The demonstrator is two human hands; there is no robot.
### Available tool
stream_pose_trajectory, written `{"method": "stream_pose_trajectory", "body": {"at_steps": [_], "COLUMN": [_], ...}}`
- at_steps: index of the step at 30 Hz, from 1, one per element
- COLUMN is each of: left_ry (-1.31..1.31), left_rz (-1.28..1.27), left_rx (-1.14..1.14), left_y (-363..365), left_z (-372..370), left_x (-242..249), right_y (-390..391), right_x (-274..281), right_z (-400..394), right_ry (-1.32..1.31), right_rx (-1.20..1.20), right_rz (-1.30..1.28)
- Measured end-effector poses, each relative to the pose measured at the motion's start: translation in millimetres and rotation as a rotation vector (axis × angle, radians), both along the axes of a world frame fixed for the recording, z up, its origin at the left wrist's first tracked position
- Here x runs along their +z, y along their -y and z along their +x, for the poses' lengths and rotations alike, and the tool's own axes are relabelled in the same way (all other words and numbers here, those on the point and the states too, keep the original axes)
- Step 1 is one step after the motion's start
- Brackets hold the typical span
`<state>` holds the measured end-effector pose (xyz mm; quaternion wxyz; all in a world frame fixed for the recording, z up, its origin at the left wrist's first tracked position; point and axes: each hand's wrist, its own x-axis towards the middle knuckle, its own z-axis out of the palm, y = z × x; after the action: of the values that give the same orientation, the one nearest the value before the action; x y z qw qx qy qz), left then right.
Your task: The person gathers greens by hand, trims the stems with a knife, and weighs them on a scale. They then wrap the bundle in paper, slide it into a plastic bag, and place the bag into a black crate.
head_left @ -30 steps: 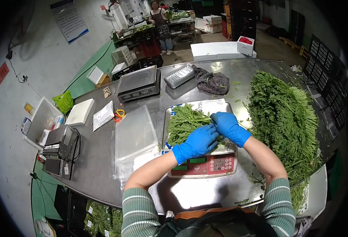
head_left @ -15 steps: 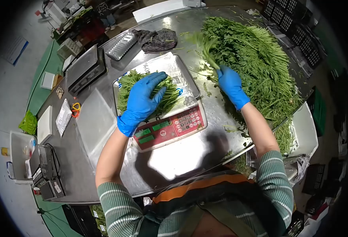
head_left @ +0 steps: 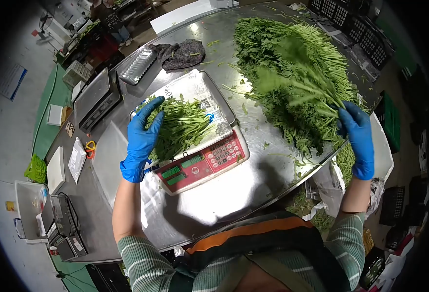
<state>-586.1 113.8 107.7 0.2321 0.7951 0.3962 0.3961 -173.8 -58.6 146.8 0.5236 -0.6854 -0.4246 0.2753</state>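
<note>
My left hand (head_left: 142,137), in a blue glove, is at the left side of a bunch of leafy greens (head_left: 185,121), its thumb and fingers apart. The bunch lies with its stems to the right on printed white wrapping (head_left: 220,127) atop a red-and-white digital scale (head_left: 200,168). Over at the right, my gloved right hand (head_left: 358,134) is closed round the stem ends of a few leafy green stalks (head_left: 307,92). Their leaves, blurred by motion, point left over a large heap of the same greens (head_left: 263,48).
A second scale (head_left: 98,100) stands on the metal table (head_left: 248,180) at left, near a clear plastic tray (head_left: 137,65) and a dark cloth (head_left: 183,53). A white bin (head_left: 380,146) with green scraps sits below the right edge. Black crates (head_left: 353,31) line the far right.
My right hand has moved right and toward me, carrying the stalks across the heap. My left hand has slid left off the top of the bunch, its fingers no longer covering it.
</note>
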Motion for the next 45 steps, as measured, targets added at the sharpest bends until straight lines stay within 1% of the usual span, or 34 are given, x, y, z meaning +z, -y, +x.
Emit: {"method": "stream_pose_trajectory", "body": {"at_steps": [1, 3, 4, 7, 9, 10, 12, 13, 14, 16, 17, 18, 20, 21, 22, 23, 24, 25, 27, 28, 30, 31, 32, 33, 34, 35, 37, 39, 40, 41, 43, 44, 45], "left_ry": [0.028, 0.048, -0.054, -0.149, -0.193, -0.229, -0.206, -0.222, -0.216, -0.216, -0.248, -0.278, -0.45, -0.53, -0.587, -0.637, -0.687, -0.747, -0.758, -0.748, -0.829, -0.606, -0.361, -0.101, -0.072, 0.067, 0.344, 0.509, 0.601, 0.606, 0.509, 0.61, 0.632], "left_rz": [-0.029, -0.035, 0.038, 0.069, 0.045, 0.016, -0.05, -0.061, -0.08, -0.122, -0.074, -0.027, 0.189, 0.296, 0.322, 0.368, 0.413, 0.401, 0.188, 0.05, -0.232, -0.326, -0.611, -0.884, -1.132, -1.155, -1.154, -1.228, -1.278, -1.272, -1.25, -1.292, -1.302], "left_rx": [-0.012, -0.06, -0.046, -0.05, -0.016, 0.011, 0.033, 0.036, 0.033, 0.007, -0.02, -0.043, -0.127, -0.154, -0.203, -0.253, -0.306, -0.314, -0.337, -0.298, -0.193, -0.157, -0.128, -0.093, 0.025, 0.015, 0.016, 0.077, 0.1, 0.098, 0.121, 0.074, 0.045], "left_y": [0, 8, 10, 24, 32, 34, 36, 37, 40, 46, 48, 53, 62, 71, 79, 90, 100, 108, 109, 108, 110, 113, 118, 122, 121, 123, 124, 120, 116, 115, 112, 110, 107], "left_z": [4, 14, 14, 9, 2, -3, -13, -17, -16, -11, -3, 6, 37, 55, 70, 83, 97, 110, 111, 104, 81, 65, 53, 46, 55, 53, 54, 59, 61, 63, 71, 76, 80], "left_x": [2, 8, 9, 14, 17, 17, 9, 6, 7, 8, 11, 17, 38, 50, 58, 63, 65, 64, 35, 25, 8, -11, -23, -29, -8, -12, -24, -29, -31, -31, -30, -30, -33], "right_y": [-13, -35, -45, -66, -63, -59, -58, -63, -66, -67, -66, -64, -57, -50, -43, -39, -36, -35, -32, -36, -51, -57, -73, -96, -128, -156, -194, -196, -199, -200, -193, -190, -186], "right_x": [-12, -38, -63, -175, -226, -235, -251, -267, -252, -215, -205, -183, -125, -96, -75, -68, -66, -64, -66, -71, -83, -95, -98, -115, -141, -156, -206, -211, -216, -222, -231, -234, -235], "right_z": [-16, -43, -55, -70, -76, -76, -74, -68, -68, -64, -64, -66, -71, -75, -81, -86, -96, -106, -127, -129, -132, -129, -120, -121, -114, -109, -113, -127, -134, -131, -126, -127, -124], "right_ry": [-0.085, -0.259, -0.281, -0.293, 0.022, 0.014, 0.172, 0.314, 0.298, -0.056, 0.073, 0.066, 0.595, 0.676, 0.757, 0.792, 0.799, 0.844, 0.749, 0.723, 0.144, -0.142, -0.376, -0.632, -0.669, -0.344, -0.041, -0.085, -0.1, -0.095, -0.085, -0.089, -0.084], "right_rx": [-0.015, 0.05, 0.022, -0.049, -0.046, -0.055, 0.026, 0.047, 0.038, -0.052, -0.091, -0.09, 0.026, 0.166, 0.307, 0.437, 0.557, 0.641, 0.666, 0.8, 1.078, 1.045, 0.951, 0.654, 0.47, 0.298, 0.335, 0.433, 0.394, 0.396, 0.357, 0.325, 0.329], "right_rz": [0.097, 0.062, 0.049, -0.059, -0.185, -0.185, -0.156, -0.091, -0.095, -0.162, 0.006, 0.004, 0.318, 0.301, 0.286, 0.399, 0.444, 0.593, 0.647, 0.479, 0.399, 0.346, 0.136, 0.142, 0.195, 0.187, -0.057, -0.349, -0.244, -0.239, -0.219, -0.216, -0.221]}}
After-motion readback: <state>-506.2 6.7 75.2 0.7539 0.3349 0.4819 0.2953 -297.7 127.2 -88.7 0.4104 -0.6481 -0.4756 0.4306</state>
